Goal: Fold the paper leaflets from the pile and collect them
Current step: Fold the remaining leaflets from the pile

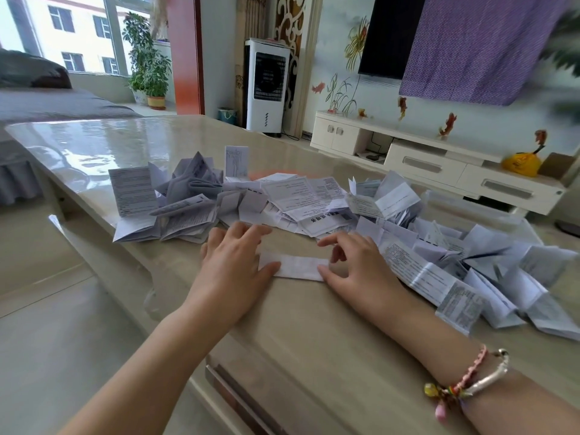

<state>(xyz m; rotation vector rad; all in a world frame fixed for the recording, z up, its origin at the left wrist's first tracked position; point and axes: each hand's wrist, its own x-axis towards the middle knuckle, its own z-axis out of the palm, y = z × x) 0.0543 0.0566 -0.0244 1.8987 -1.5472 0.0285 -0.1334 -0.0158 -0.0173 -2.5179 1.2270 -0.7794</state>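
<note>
Both of my hands hold one narrow strip of folded leaflet (301,267) flat on the counter (314,340) at the middle of the frame. My left hand (233,265) lies palm down with its fingers straight and spread, the thumb pressing the strip's left end. My right hand (354,262) has curled fingers arched over the right end, thumb and fingertips pinching the paper there. That is the whole of my grip: left hand open and pressing, right hand closed on the strip

The strip is thin white paper, long and rectangular, pale and faintly printed, lying crosswise between my two hands

Behind my hands the pile of leaflets (282,196) runs across the middle of the frame in a loose heap, too many to count. They are light sheets with fine dark print, creased into accordion pleats; some stand up in tents, some lie crumpled. A second spread of pleated leaflets (470,271) trails from beside my right hand to the right edge, several unfolded into long printed bands

The counter is glossy beige, smooth enough to mirror the window light in the upper left, with rounded edges and a drawer front near the bottom. On my right wrist sit two bracelets (470,381), one braided pink cord with beads and one smooth silver bangle

Farther back, at upper centre, stands one white boxy air cooler (266,86), and at upper right a dark television (389,36) half draped by a purple patterned cloth (483,45)
</note>
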